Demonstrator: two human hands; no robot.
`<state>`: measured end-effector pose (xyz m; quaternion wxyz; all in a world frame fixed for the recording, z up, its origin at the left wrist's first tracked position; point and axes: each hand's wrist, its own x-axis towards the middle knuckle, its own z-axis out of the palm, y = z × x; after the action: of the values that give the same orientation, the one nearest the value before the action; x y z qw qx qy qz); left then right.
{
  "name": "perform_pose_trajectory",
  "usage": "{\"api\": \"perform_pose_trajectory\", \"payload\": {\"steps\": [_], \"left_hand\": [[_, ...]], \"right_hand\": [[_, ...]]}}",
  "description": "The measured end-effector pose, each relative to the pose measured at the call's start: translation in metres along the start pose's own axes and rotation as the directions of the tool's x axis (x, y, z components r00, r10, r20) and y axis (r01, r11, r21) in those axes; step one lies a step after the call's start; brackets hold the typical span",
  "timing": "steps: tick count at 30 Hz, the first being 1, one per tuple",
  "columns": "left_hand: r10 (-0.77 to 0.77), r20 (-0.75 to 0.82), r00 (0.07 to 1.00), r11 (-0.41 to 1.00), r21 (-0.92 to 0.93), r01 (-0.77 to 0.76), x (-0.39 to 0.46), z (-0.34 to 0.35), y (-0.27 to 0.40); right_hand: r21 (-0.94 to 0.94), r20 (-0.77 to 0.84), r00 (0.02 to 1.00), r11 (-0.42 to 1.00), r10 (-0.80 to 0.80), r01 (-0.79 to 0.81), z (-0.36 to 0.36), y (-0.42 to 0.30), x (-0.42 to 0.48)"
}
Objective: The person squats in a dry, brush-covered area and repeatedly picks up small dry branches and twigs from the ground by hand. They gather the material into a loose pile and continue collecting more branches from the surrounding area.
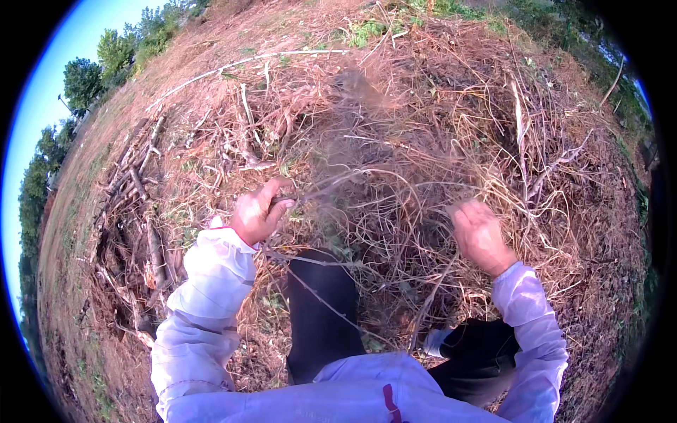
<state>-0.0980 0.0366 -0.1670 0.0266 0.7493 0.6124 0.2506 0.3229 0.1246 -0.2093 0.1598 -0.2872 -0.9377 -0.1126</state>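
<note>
My left hand grips a thin woody vine stem between thumb and fingers. From there the stem reaches blurred toward the middle of a tangled heap of dry vines. On the other side of the heap, my right hand is curled shut on thin dry stems, its fingertips blurred and partly hidden. A long slender stalk slants from below that hand toward my body. Another thin twig crosses in front of my dark-trousered knee.
Cut branches and thicker sticks lie piled at the left. A long pale pole rests on the ground beyond. Dry forked branches stick up at the right. My shoe is among the stems.
</note>
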Motion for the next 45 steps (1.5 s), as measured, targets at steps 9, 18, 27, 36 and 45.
{"api": "perform_pose_trajectory", "payload": {"steps": [9,18,27,36,45], "left_hand": [[0.227,0.046,0.973,0.972,0.052,-0.229,0.015,-0.025,0.074],[-0.044,0.056,0.997,0.995,-0.083,0.048,0.014,-0.08,-0.024],[-0.351,-0.061,0.934,0.928,-0.156,0.339,-0.042,-0.115,-0.203],[-0.601,-0.508,0.617,0.598,0.226,0.769,-0.191,-0.303,-0.262],[-0.454,-0.873,0.178,0.765,-0.279,0.581,-0.223,-0.235,-0.257]], "right_hand": [[0.375,0.235,0.897,0.886,-0.375,0.272,0.114,-0.091,0.047],[0.014,0.672,0.741,1.0,-0.019,0.013,0.171,-0.017,-0.014],[-0.093,0.593,0.77,0.969,0.237,-0.227,0.127,0.083,-0.108],[-0.261,0.698,0.52,0.851,0.493,-0.456,0.137,0.115,-0.153],[-0.048,0.738,0.607,0.92,0.294,-0.388,0.156,0.097,-0.094]]}}
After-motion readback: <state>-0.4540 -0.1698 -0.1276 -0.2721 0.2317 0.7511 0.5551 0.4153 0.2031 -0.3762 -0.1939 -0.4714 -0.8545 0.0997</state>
